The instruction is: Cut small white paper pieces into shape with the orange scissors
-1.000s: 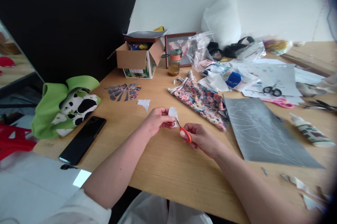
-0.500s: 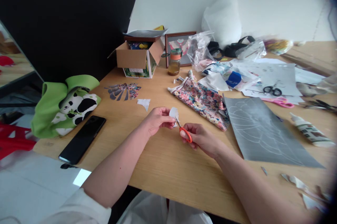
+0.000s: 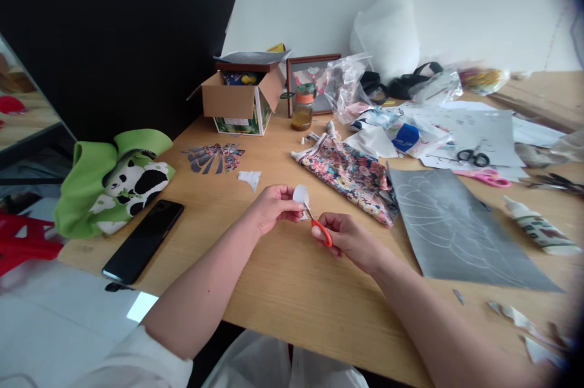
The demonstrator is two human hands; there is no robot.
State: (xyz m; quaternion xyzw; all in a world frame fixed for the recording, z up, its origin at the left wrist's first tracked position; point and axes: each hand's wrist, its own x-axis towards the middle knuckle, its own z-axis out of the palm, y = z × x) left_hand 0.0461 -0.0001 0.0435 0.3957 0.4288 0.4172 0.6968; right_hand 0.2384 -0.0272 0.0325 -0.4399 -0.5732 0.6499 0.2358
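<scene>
Between the thumb and fingers of my left hand is a small pale piece, paper or cloth, I cannot tell which. My right hand is closed round the orange handles of a pair of scissors. The blades reach up and left to the lower edge of the pale piece, close to my left fingertips. Left of it on the table lies another white scrap. Beyond that, patterned cut pieces are laid out in a fan. A floral cloth lies beyond my right hand.
Right of my hands is a grey sheet with white line drawing, then a white glue bottle. Pink scissors and black-handled scissors lie by papers. A phone and green panda bag are left; a box and jar stand behind.
The pale piece has turned slightly at the scissor blades. Both hands stay in nearly the same place.
</scene>
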